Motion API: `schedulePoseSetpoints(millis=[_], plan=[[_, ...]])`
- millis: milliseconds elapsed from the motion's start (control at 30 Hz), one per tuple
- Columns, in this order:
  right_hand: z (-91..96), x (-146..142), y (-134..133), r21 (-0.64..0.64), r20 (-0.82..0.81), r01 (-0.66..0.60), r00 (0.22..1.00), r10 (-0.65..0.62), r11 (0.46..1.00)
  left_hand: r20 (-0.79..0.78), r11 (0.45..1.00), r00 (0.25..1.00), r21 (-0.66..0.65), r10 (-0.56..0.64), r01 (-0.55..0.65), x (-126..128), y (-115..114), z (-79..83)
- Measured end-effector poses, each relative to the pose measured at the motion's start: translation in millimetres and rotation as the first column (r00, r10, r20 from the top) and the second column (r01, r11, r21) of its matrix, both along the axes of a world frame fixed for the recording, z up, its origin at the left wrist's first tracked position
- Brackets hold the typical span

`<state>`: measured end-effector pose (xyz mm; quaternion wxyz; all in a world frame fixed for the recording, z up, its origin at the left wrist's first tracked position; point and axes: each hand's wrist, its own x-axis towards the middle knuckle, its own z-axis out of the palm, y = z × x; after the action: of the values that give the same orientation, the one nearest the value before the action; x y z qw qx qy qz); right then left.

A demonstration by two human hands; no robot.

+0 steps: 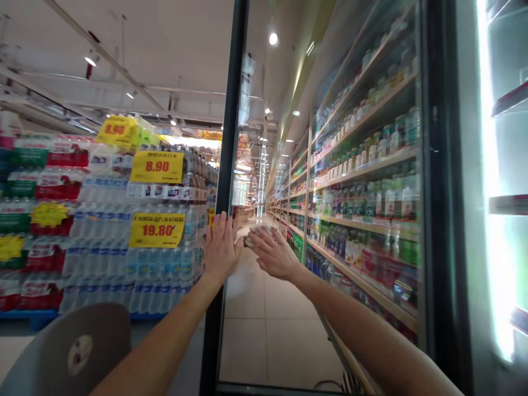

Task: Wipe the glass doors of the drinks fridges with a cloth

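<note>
A tall glass door in a black frame stands open in front of me. My left hand lies against the frame's left side, fingers stretched upward and holding nothing. To its right, my right hand presses a crumpled pale cloth to the glass. The fingers lie over the cloth and hide part of it. Shelves of bottles show in the glass, apparently mirrored.
Stacked packs of bottled water with yellow price signs stand at left. A grey chair back is near the lower left. At right, a lit cooler interior has shelf edges.
</note>
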<state>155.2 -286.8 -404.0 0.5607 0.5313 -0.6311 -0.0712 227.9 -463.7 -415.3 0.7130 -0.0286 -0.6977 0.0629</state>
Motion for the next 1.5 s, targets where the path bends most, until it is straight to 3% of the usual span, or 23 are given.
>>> schedulePoseSetpoints(millis=[33,100,200,267,367,467,533,567,633,733,800,833,867,1000,1067,1100,1133,1167,1267,1300,1333,1367,1500], plan=[[-0.1,-4,9,0.007,-0.013,0.003,1.000,-0.003,1.000,0.012,1.000,1.000,-0.006,-0.001,0.001,0,3,2.2],[17.3,-14,33,-0.129,-0.006,0.043,0.999,-0.044,0.991,0.047,0.999,0.999,-0.043,0.001,0.001,-2,11,7.9],[54.7,-26,72,-0.483,0.079,0.168,0.986,-0.148,0.860,0.100,0.997,0.995,-0.079,-0.005,0.013,-10,31,14.7],[57.3,-29,94,-0.578,0.104,0.214,0.976,-0.189,0.787,0.142,0.996,0.990,-0.082,-0.016,0.028,-19,48,13.8],[12.3,-28,115,-0.580,0.088,0.241,0.968,-0.235,0.778,0.189,0.991,0.981,-0.122,-0.034,0.058,-33,74,2.9],[-46.5,-31,133,-0.489,0.041,0.238,0.967,-0.250,0.839,0.165,0.986,0.985,-0.148,-0.050,0.075,-44,90,-11.2],[-63.3,-37,153,-0.474,0.050,0.254,0.964,-0.262,0.843,0.127,0.984,0.990,-0.160,-0.057,0.077,-48,94,-17.0],[-63.1,-42,167,-0.517,0.080,0.276,0.958,-0.275,0.810,0.112,0.983,0.992,-0.166,-0.059,0.077,-48,94,-18.3],[-52.2,-53,200,-0.680,0.183,0.338,0.938,-0.296,0.650,0.102,0.982,0.993,-0.173,-0.059,0.076,-49,93,-18.6],[-36.9,-68,238,-0.884,0.284,0.350,0.929,-0.238,0.310,0.091,0.982,0.994,-0.176,-0.054,0.069,-49,92,-17.0],[-40.4,-69,237,-0.922,0.290,0.331,0.934,-0.208,0.202,0.078,0.981,0.995,-0.182,-0.057,0.070,-50,91,-16.6],[-46.3,-66,227,-0.921,0.286,0.329,0.935,-0.209,0.210,0.074,0.980,0.995,-0.184,-0.060,0.073,-51,90,-16.7],[-54.1,-62,212,-0.908,0.278,0.330,0.935,-0.219,0.259,0.072,0.980,0.995,-0.185,-0.065,0.077,-52,90,-17.0],[-85.5,-43,154,-0.704,0.197,0.309,0.950,-0.243,0.640,0.091,0.980,0.992,-0.174,-0.087,0.102,-57,87,-17.7],[-93.4,-41,158,-0.601,0.170,0.298,0.954,-0.246,0.741,0.104,0.980,0.989,-0.159,-0.108,0.124,-58,86,-17.5],[-94.9,-44,171,-0.604,0.179,0.311,0.950,-0.256,0.734,0.113,0.979,0.986,-0.149,-0.120,0.136,-58,86,-17.4],[-95.2,-48,188,-0.648,0.202,0.333,0.942,-0.267,0.685,0.123,0.980,0.984,-0.137,-0.131,0.147,-58,87,-17.3],[-94.4,-54,208,-0.723,0.234,0.354,0.934,-0.271,0.593,0.133,0.980,0.981,-0.124,-0.141,0.157,-57,87,-17.4],[-89.0,-71,251,-0.905,0.303,0.352,0.928,-0.218,0.238,0.161,0.979,0.974,-0.098,-0.162,0.179,-57,88,-18.2],[-87.6,-73,252,-0.926,0.298,0.333,0.934,-0.197,0.178,0.162,0.979,0.973,-0.094,-0.166,0.182,-57,87,-18.5],[-87.1,-73,245,-0.933,0.289,0.320,0.940,-0.183,0.167,0.160,0.979,0.973,-0.093,-0.166,0.182,-57,87,-18.7],[-87.5,-70,232,-0.927,0.281,0.315,0.943,-0.177,0.202,0.157,0.979,0.974,-0.095,-0.163,0.179,-58,87,-18.6],[-97.7,-44,154,-0.767,0.249,0.318,0.948,-0.199,0.557,0.120,0.980,0.983,-0.124,-0.140,0.155,-62,85,-16.2]])
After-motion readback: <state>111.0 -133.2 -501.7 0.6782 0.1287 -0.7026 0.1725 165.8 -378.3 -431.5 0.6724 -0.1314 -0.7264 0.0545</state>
